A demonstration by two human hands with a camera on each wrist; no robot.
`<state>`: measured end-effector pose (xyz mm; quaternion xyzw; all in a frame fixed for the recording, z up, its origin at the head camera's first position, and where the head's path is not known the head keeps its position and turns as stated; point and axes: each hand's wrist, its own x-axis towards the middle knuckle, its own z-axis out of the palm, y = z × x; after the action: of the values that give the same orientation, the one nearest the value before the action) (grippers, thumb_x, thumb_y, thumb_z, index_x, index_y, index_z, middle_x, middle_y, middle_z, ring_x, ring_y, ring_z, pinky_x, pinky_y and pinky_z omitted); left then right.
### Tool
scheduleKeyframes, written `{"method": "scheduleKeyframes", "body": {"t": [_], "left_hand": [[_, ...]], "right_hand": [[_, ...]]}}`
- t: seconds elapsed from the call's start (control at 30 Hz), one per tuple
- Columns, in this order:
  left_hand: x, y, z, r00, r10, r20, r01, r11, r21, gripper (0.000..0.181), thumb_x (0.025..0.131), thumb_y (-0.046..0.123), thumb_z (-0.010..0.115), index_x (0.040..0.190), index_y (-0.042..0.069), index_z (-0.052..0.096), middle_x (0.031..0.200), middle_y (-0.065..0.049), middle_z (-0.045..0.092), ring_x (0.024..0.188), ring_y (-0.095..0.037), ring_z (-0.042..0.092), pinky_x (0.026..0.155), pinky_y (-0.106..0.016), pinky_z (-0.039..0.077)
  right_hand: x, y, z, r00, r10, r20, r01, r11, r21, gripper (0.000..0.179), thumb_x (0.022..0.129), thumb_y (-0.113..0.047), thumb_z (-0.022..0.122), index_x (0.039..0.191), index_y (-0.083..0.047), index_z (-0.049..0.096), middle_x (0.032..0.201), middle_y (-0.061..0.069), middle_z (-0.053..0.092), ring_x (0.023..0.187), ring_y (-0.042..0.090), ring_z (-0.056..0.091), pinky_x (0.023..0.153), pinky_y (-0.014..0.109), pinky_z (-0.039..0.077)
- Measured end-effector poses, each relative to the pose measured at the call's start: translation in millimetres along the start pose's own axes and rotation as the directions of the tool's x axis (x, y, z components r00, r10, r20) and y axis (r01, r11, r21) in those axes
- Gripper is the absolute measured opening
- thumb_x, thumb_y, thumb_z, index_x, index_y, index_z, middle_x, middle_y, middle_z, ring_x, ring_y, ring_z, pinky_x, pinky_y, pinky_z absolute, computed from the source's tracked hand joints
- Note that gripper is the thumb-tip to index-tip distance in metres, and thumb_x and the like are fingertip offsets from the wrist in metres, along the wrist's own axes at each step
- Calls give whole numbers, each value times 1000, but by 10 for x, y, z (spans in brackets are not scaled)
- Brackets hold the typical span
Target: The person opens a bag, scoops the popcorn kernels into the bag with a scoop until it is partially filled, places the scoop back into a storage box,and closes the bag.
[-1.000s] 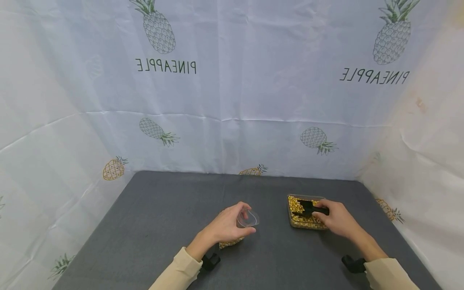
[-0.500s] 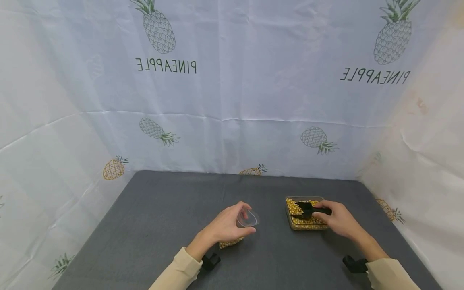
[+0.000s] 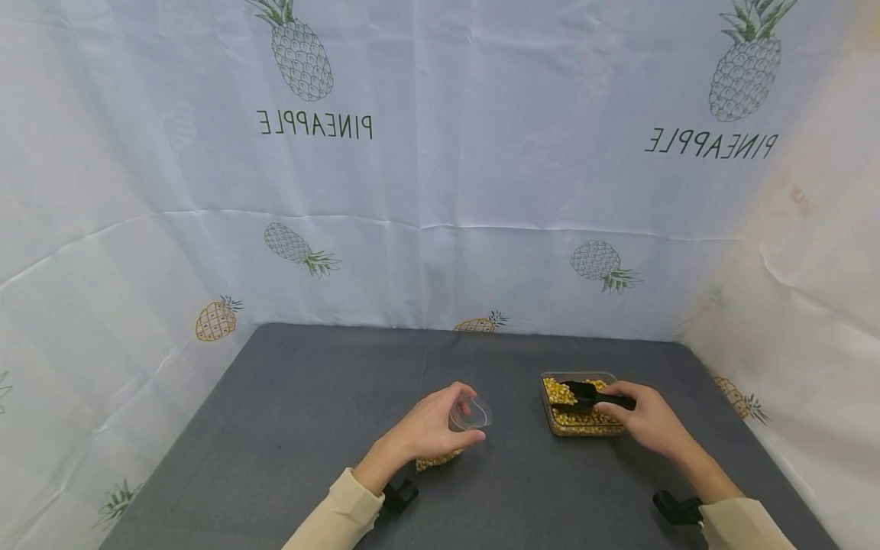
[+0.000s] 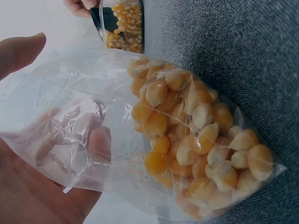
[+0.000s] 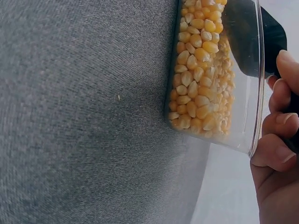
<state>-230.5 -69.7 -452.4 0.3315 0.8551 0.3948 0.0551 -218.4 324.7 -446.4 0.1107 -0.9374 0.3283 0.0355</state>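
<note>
My left hand [image 3: 429,422] curls round the mouth of a clear plastic bag [image 4: 112,93], keeping it wide at the top. Corn kernels [image 4: 187,140] fill the bag's lower part, which stands at the dark tabletop. Through the film the fingers show behind the bag, with the thumb [image 4: 21,53] on the near side. On the right, my right hand [image 3: 642,416] grips the handle of a black scoop [image 3: 583,396]. The scoop's blade dips into the corn in a clear rectangular container [image 5: 254,135]; part of the blade is hidden among the kernels.
A grey cloth-covered table [image 3: 330,397] lies beneath both hands. White curtains [image 3: 440,168] printed with pineapples surround its back and sides. One tiny pale speck [image 5: 118,97] lies on the cloth near the container.
The container slid slightly left and toward me, then stayed there. My right hand and the scoop's handle shifted a little right, the blade still in the corn. My left hand and the bag have stayed put.
</note>
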Motion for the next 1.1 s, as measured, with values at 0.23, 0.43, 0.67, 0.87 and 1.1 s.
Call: {"method": "scheduleKeyframes", "body": {"t": [0.23, 0.43, 0.67, 0.87, 1.1], "left_hand": [[-1, 0, 5, 1000, 2, 3, -2, 1000, -11, 59, 93, 42, 74, 136, 8, 54, 110, -8, 63, 81, 1, 61, 77, -24, 54], [-3, 7, 1, 1000, 4, 5, -4, 1000, -10, 60, 93, 43, 73, 137, 7, 54, 110, -9, 63, 82, 1, 61, 77, -24, 54], [0, 12, 1, 1000, 5, 6, -5, 1000, -4, 60, 93, 43, 73, 137, 7, 54, 111, -9, 63, 82, 0, 60, 77, -24, 54], [-5, 21, -9, 1000, 0, 4, 0, 1000, 0, 58, 92, 43, 74, 136, 10, 54, 111, -8, 63, 83, 0, 60, 77, -25, 54], [-11, 17, 3, 1000, 2, 5, -2, 1000, -2, 61, 92, 43, 74, 137, 7, 54, 111, -9, 63, 82, 1, 61, 77, -24, 54]], "right_hand": [[-31, -12, -24, 1000, 23, -14, -23, 1000, -1, 39, 99, -31, 68, 122, 0, 68, 123, 23, 66, 118, 50, 56, 89, 64, 47], [-79, 25, -26, 999, 35, -41, -35, 999, -3, 41, 99, -32, 68, 122, 2, 67, 123, 25, 66, 118, 51, 56, 89, 65, 47], [-135, 88, -43, 996, 43, -74, -42, 999, 16, 40, 100, -33, 68, 122, 0, 68, 121, 23, 66, 116, 49, 57, 89, 64, 47], [-182, 126, -44, 994, 50, -102, -49, 999, 18, 37, 99, -31, 68, 121, -2, 69, 119, 21, 68, 112, 46, 59, 86, 62, 48], [-233, 150, -47, 990, 79, -118, -76, 997, 27, 36, 99, -32, 69, 121, -4, 70, 116, 16, 70, 107, 39, 62, 81, 54, 51]]}}
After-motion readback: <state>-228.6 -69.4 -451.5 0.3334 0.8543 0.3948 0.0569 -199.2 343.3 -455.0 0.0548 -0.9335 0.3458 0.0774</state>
